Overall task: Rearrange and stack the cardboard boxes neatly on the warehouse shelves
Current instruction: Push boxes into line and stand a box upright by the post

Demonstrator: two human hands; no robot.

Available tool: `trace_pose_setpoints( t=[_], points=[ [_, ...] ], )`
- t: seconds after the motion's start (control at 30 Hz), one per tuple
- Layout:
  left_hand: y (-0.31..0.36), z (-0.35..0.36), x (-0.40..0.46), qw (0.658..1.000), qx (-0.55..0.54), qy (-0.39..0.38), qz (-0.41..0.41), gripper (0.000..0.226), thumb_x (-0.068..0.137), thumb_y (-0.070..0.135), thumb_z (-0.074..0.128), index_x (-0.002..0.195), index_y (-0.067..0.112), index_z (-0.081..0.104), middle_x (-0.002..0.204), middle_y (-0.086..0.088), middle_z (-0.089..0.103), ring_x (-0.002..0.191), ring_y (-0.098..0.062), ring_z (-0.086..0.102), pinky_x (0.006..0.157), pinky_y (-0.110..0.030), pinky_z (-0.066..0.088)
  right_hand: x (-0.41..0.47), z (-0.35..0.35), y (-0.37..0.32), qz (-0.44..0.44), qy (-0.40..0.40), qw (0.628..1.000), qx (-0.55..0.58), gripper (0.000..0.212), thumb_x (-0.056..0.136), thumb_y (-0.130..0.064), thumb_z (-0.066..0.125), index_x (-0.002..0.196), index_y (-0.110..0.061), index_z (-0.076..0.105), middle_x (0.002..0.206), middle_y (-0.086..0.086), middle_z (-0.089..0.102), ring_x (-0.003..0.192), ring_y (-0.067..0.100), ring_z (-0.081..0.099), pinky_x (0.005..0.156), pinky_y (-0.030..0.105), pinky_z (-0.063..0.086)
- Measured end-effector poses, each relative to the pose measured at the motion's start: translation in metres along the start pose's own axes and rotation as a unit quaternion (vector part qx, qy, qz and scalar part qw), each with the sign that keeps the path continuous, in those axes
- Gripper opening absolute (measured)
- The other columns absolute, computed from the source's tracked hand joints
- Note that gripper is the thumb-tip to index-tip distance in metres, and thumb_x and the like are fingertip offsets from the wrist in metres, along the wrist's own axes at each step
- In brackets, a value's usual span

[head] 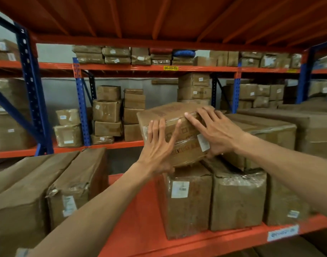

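A brown cardboard box [170, 115] wrapped in clear tape sits tilted on top of two upright boxes [188, 203] on the orange shelf [140, 227]. My left hand [159, 145] lies flat against the box's near face with fingers spread, its thumb under the lower edge. My right hand [214, 130] presses on the box's right top corner, fingers spread, thumb low beside a white label [203, 142]. Another upright box [238, 199] stands just right of the first.
Long boxes [47, 184] fill the shelf's left side; large boxes [281, 130] stand to the right. A bare orange gap runs between them. Behind, a second rack [81, 101] with blue uprights holds several stacked boxes. An orange deck hangs overhead.
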State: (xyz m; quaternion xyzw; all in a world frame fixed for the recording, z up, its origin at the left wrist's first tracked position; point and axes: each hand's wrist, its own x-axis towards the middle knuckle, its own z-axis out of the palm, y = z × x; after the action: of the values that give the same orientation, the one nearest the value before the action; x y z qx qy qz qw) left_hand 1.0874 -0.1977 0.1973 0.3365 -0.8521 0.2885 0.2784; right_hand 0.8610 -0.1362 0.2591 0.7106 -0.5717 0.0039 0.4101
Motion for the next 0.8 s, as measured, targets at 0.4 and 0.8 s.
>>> trace_pose_setpoints(
  t=[0.4, 0.8],
  points=[
    [0.06, 0.054, 0.052, 0.991, 0.056, -0.078, 0.098, 0.167, 0.044, 0.078, 0.082, 0.153, 0.02, -0.03, 0.161, -0.031, -0.007, 0.148, -0.044, -0.016, 0.116, -0.051, -0.024, -0.072, 0.105, 0.038, 0.081, -0.034, 0.993, 0.077, 0.166, 0.045, -0.082, 0.08, 0.159, -0.021, -0.024, 0.158, 0.023, 0.017, 0.146, 0.044, 0.019, 0.118, 0.058, 0.025],
    [0.066, 0.052, 0.02, 0.995, 0.072, -0.053, 0.034, 0.136, 0.065, 0.07, 0.076, 0.16, 0.005, 0.003, 0.165, -0.028, -0.004, 0.152, -0.044, -0.009, 0.123, -0.056, 0.0, -0.072, 0.105, 0.033, 0.079, -0.009, 0.991, 0.105, 0.157, 0.052, -0.092, 0.066, 0.16, -0.02, -0.022, 0.166, 0.021, 0.002, 0.153, 0.041, -0.002, 0.121, 0.065, -0.006]
  ],
)
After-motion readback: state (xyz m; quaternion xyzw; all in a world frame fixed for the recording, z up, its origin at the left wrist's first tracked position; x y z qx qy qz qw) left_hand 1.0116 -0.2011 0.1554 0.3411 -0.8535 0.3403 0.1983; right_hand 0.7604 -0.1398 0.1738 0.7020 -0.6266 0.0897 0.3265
